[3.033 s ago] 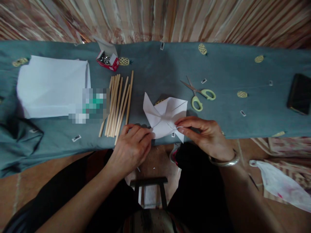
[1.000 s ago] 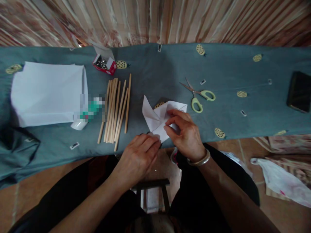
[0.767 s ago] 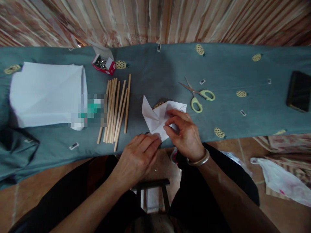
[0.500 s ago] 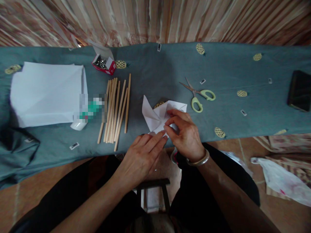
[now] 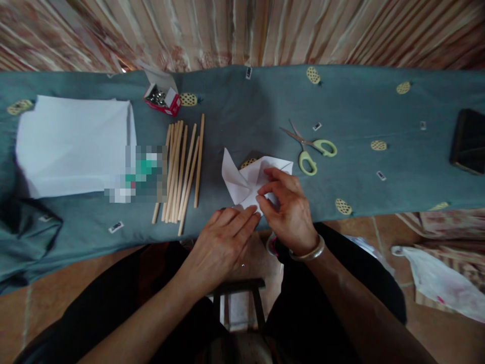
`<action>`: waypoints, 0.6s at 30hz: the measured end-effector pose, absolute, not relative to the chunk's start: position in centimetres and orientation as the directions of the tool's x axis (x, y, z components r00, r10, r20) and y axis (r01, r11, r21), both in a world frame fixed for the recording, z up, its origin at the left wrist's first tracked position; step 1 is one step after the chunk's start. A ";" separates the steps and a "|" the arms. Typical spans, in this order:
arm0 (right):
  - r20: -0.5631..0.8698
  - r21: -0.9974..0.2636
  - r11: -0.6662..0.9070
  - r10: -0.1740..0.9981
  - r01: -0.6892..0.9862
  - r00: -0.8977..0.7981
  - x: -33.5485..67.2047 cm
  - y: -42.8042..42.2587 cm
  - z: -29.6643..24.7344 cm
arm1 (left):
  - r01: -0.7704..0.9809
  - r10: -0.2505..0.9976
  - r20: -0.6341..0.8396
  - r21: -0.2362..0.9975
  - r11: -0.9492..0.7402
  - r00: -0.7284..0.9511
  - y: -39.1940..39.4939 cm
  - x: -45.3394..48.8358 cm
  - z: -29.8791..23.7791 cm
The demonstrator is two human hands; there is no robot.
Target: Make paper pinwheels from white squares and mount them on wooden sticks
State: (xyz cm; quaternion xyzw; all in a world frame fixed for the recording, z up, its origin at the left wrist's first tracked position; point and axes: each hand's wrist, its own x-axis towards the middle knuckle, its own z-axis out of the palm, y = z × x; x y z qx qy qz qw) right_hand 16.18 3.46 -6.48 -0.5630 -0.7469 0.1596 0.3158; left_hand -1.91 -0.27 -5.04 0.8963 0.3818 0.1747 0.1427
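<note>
A white paper pinwheel (image 5: 244, 178) lies near the front edge of a table covered in teal cloth (image 5: 246, 116). My right hand (image 5: 288, 205), with a silver bangle at the wrist, rests on the pinwheel's right side and pinches a folded flap toward its middle. My left hand (image 5: 220, 242) lies at the table's front edge, fingers stretched forward and pressed on the paper's near corner. To the left of the pinwheel lie several wooden sticks (image 5: 182, 164).
Green-handled scissors (image 5: 312, 149) lie right of the pinwheel. A red box of pins (image 5: 162, 98) and a stack of white paper (image 5: 74, 144) are at the left. A dark phone (image 5: 468, 141) sits at the far right. A white plastic bag (image 5: 439, 285) lies on the floor.
My right hand moved from the pinwheel's near right tip onto its middle, folding a flap in. My left hand's fingers stretched out to the paper's near corner.
</note>
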 end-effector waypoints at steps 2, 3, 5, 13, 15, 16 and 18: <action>0.295 -0.600 0.315 0.942 0.736 -0.163 16.2 3.5 -6.5 | 0.638 0.736 0.204 0.385 -0.667 0.646 -0.2 -1.9 -5.0; 0.296 -0.604 0.314 0.942 0.732 -0.159 16.2 3.5 -6.5 | 0.638 0.736 0.205 0.384 -0.667 0.645 -0.2 -1.9 -5.0; 0.293 -0.615 0.309 0.944 0.726 -0.153 16.2 3.4 -6.5 | 0.638 0.734 0.204 0.382 -0.669 0.647 -0.2 -1.9 -5.0; 0.340 -0.568 0.391 0.913 0.724 -0.227 16.2 3.1 -6.4 | 0.644 0.739 0.181 0.386 -0.660 0.648 -0.3 -1.9 -5.1; 0.360 -0.505 0.430 0.893 0.748 -0.271 16.1 3.0 -6.3 | 0.652 0.742 0.174 0.379 -0.657 0.647 -0.3 -1.8 -5.1; 0.372 -0.465 0.452 0.880 0.761 -0.296 16.1 3.0 -6.2 | 0.655 0.743 0.173 0.374 -0.657 0.646 -0.3 -1.8 -5.0; 0.385 -0.392 0.479 0.861 0.785 -0.333 16.0 2.7 -6.2 | 0.660 0.743 0.179 0.361 -0.659 0.645 -0.3 -1.7 -5.0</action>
